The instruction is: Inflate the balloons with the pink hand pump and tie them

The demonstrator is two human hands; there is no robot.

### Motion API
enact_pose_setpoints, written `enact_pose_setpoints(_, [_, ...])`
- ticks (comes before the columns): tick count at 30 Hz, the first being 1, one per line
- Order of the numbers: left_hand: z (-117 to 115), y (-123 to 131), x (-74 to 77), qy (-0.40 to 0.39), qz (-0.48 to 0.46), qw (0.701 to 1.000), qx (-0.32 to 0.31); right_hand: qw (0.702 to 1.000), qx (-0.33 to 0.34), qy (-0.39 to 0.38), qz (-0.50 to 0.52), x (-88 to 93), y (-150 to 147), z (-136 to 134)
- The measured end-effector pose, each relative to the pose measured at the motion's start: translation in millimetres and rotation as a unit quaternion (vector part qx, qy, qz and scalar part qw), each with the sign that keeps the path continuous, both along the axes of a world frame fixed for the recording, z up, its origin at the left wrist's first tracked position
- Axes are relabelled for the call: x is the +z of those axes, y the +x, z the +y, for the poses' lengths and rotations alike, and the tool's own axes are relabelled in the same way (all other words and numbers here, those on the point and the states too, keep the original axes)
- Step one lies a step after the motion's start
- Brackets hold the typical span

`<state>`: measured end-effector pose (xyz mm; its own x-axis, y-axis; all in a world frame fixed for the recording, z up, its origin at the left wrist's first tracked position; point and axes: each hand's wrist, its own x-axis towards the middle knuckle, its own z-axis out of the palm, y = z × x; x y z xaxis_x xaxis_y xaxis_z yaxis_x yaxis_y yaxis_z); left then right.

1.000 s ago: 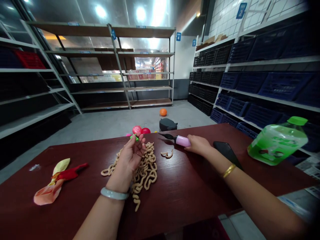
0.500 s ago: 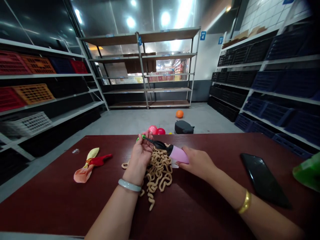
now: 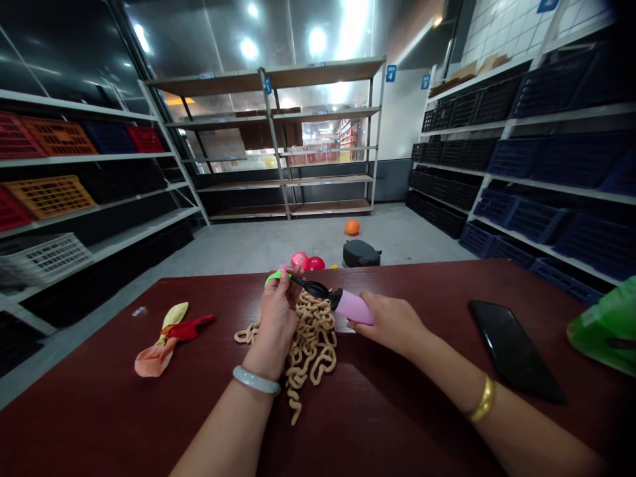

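My left hand (image 3: 276, 311) is raised over a pile of beige twisted balloons (image 3: 308, 344) and pinches the neck of a green balloon (image 3: 274, 274). My right hand (image 3: 390, 322) grips a pink balloon pump (image 3: 352, 307) whose black nozzle (image 3: 311, 287) points left and meets the green balloon's neck at my left fingers. Both hands hover just above the dark red table (image 3: 348, 404). A jade bangle is on my left wrist, a gold one on my right.
Limp yellow, red and peach balloons (image 3: 166, 338) lie on the table's left. A black phone (image 3: 514, 349) and a green bottle (image 3: 606, 331) lie at right. Inflated balloons (image 3: 307, 261) and a black bag (image 3: 361, 253) sit on the floor beyond. Shelving with crates lines both sides.
My right hand brought the pump from the right across to my left hand, so its nozzle now meets the green balloon's neck. The view swung left; the bottle slid toward the right edge.
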<state>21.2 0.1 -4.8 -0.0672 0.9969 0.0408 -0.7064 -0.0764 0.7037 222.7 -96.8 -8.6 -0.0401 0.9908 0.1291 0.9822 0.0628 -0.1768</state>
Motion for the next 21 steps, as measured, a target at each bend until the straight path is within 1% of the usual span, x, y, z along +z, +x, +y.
enact_pose_setpoints(3, [-0.3,1.9,-1.1,0.010,0.011,1.000,0.023,1.000,0.002,0.000,-0.001,-0.2,1.0,-0.8])
enact_pose_setpoints(5, [-0.4,3.0,-2.6,0.019,0.017,0.999,0.021,1.000,0.006,0.004,0.002,-0.7,2.0,-1.2])
enact_pose_setpoints(10, [-2.9,6.7,-7.9,0.029,0.037,0.998,-0.033,1.000,0.013,0.015,0.013,-4.6,6.3,-0.6])
enact_pose_setpoints(13, [-5.4,9.0,-9.9,0.020,0.033,0.997,-0.070,1.000,0.014,0.019,0.013,-7.7,8.9,0.7])
enact_pose_setpoints(15, [-6.8,9.4,-9.7,0.007,0.027,0.996,-0.084,1.000,0.013,0.024,0.014,-8.6,9.7,1.5])
enact_pose_setpoints(17, [-7.6,8.9,-8.3,-0.003,0.023,0.996,-0.084,1.000,0.012,0.023,0.018,-7.9,9.8,1.6])
enact_pose_setpoints(21, [-7.3,7.5,-4.2,0.015,0.014,0.999,-0.046,0.999,0.012,0.010,0.029,-5.0,8.5,0.5])
